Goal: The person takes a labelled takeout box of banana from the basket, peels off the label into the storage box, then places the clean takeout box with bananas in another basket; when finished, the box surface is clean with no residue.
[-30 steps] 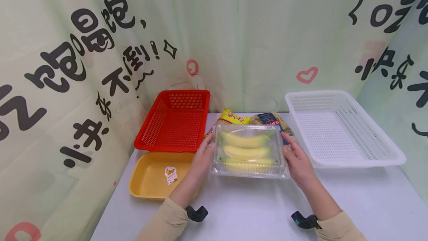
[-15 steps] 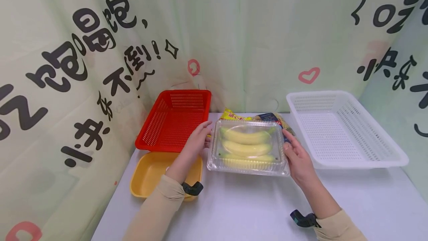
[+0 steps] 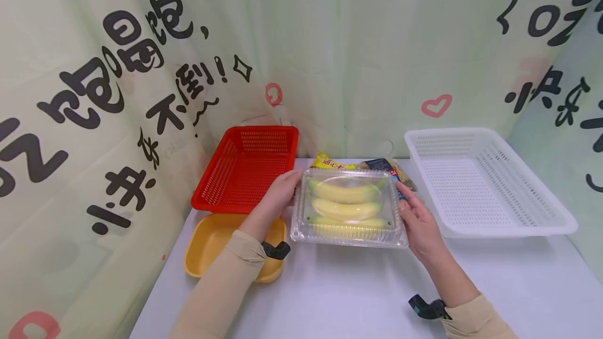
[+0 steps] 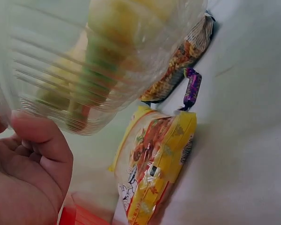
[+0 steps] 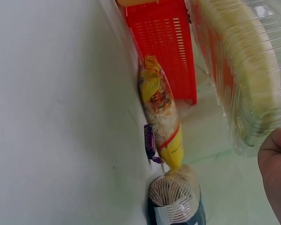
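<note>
Both hands hold a clear clamshell box (image 3: 348,207) of three bananas (image 3: 346,208) above the table: left hand (image 3: 278,196) grips its 9 o'clock edge, right hand (image 3: 419,224) its 3 o'clock edge. Yellow tray (image 3: 207,245) at 8 o'clock. Farther: red basket (image 3: 245,171) at 10 o'clock, yellow snack packet (image 4: 152,164) at 12, white basket (image 3: 480,182) at 2.

We see a red basket (image 3: 247,169), yellow tray (image 3: 212,239), white basket (image 3: 485,182), yellow noodle packet (image 4: 152,164) and purple candy (image 4: 192,87).

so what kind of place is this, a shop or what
More likely a staged sorting booth than a shop: a printed cloth backdrop encloses a white table, with empty red and white mesh plastic baskets flanking a clear plastic box of bananas.
</note>
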A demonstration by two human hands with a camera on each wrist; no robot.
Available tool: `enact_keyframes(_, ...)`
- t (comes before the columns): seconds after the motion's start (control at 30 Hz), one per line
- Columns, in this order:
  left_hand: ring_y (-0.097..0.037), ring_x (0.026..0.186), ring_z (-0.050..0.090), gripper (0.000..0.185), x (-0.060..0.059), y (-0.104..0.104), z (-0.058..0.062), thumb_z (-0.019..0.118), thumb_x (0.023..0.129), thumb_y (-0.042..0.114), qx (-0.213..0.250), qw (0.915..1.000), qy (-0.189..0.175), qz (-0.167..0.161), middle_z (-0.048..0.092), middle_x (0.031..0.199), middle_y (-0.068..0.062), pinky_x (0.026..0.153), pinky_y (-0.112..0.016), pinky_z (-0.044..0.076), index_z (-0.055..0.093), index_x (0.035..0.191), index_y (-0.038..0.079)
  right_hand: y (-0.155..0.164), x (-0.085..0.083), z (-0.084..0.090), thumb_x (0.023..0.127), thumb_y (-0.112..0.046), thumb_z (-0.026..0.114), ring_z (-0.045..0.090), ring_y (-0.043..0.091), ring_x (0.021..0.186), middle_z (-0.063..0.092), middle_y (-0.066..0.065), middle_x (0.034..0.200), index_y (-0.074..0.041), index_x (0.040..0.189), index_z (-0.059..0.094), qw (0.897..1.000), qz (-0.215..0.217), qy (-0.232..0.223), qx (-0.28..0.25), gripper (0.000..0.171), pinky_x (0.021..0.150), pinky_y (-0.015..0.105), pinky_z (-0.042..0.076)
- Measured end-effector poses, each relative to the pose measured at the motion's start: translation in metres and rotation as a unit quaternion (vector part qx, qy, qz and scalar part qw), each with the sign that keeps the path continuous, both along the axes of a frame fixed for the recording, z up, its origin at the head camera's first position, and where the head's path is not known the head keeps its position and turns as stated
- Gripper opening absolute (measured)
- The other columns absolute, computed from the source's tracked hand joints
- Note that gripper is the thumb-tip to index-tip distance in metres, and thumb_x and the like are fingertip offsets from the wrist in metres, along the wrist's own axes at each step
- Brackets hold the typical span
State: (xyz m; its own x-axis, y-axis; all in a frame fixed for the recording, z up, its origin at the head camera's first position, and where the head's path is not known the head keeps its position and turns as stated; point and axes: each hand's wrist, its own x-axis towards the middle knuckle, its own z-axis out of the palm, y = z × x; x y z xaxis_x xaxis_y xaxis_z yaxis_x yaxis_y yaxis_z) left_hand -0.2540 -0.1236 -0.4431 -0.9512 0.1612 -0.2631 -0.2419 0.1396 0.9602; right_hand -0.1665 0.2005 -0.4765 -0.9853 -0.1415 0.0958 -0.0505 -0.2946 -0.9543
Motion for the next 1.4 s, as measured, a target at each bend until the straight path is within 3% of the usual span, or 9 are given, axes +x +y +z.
enact_keyframes(0.2,-0.02,0.1,0.063,0.036,-0.001,0.002,-0.003,0.045,0.103,0.046,-0.012,0.9999,0.008,0.005,0.066,0.114,-0.005,0.086,-0.032,0.057,0.063,0.122,0.022,0.001,0.001,0.001,0.106,-0.02,0.044,0.059,-0.001,0.115,0.038,-0.004,0.146,-0.018,0.158,0.023,1.0,0.005,0.01,0.001,0.057,0.091,0.019,0.054)
enact_keyframes(0.43,-0.02,0.103,0.061,0.033,-0.001,0.002,-0.005,0.044,0.103,0.044,-0.033,0.9988,0.034,0.014,0.065,0.114,-0.004,0.093,-0.036,0.054,0.063,0.12,0.023,0.004,0.006,0.007,0.106,-0.025,0.044,0.053,-0.002,0.116,0.019,0.011,0.157,-0.023,0.158,0.022,0.998,0.015,-0.005,0.061,0.057,0.092,0.016,0.051)
enact_keyframes(0.5,-0.02,0.103,0.061,0.033,-0.001,0.002,-0.006,0.044,0.104,0.042,-0.023,0.9989,0.038,0.018,0.065,0.115,-0.005,0.093,-0.037,0.054,0.063,0.122,0.022,0.006,0.009,0.01,0.106,-0.025,0.045,0.056,-0.001,0.11,0.035,0.011,0.146,-0.023,0.158,0.022,0.996,0.017,-0.007,0.083,0.057,0.089,0.017,0.053)
enact_keyframes(0.6,-0.02,0.102,0.061,0.034,0.0,0.002,-0.008,0.044,0.104,0.039,-0.005,0.999,0.037,0.025,0.064,0.115,-0.006,0.091,-0.035,0.055,0.062,0.125,0.019,0.007,0.014,0.015,0.106,-0.025,0.045,0.061,0.002,0.1,0.054,0.0,0.118,-0.019,0.158,0.021,0.993,0.02,-0.006,0.114,0.058,0.085,0.019,0.056)
enact_keyframes(0.67,-0.019,0.1,0.061,0.033,0.0,0.002,-0.009,0.043,0.105,0.037,0.001,0.9988,0.038,0.032,0.063,0.113,-0.008,0.088,-0.034,0.055,0.062,0.124,0.017,0.007,0.018,0.017,0.106,-0.027,0.045,0.062,0.003,0.097,0.057,-0.005,0.106,-0.019,0.158,0.021,0.991,0.02,-0.01,0.136,0.058,0.084,0.019,0.056)
enact_keyframes(0.87,-0.021,0.102,0.058,0.032,-0.003,0.0,-0.009,0.043,0.105,0.038,-0.018,0.9979,0.037,0.049,0.062,0.112,-0.006,0.09,-0.035,0.052,0.062,0.12,0.019,0.007,0.028,0.019,0.107,-0.03,0.042,0.061,0.009,0.09,0.052,0.001,0.105,-0.019,0.159,0.018,0.982,0.023,-0.01,0.187,0.059,0.079,0.02,0.056)
enact_keyframes(1.1,-0.023,0.11,0.057,0.031,-0.004,-0.003,-0.007,0.043,0.104,0.042,-0.015,0.9982,0.019,0.055,0.063,0.118,-0.003,0.099,-0.04,0.051,0.061,0.123,0.025,0.003,0.033,0.012,0.106,-0.019,0.042,0.059,0.014,0.076,0.061,-0.001,0.099,-0.019,0.159,0.014,0.987,0.052,0.01,0.15,0.06,0.071,0.023,0.057)
enact_keyframes(1.4,-0.021,0.105,0.06,0.032,-0.004,-0.003,-0.006,0.045,0.103,0.043,0.0,0.9977,0.023,0.063,0.065,0.116,-0.004,0.093,-0.034,0.054,0.063,0.121,0.024,-0.002,0.032,0.003,0.105,-0.006,0.038,0.058,0.007,0.072,0.066,-0.001,0.097,-0.011,0.159,0.011,0.995,0.078,0.049,0.038,0.059,0.067,0.017,0.054)
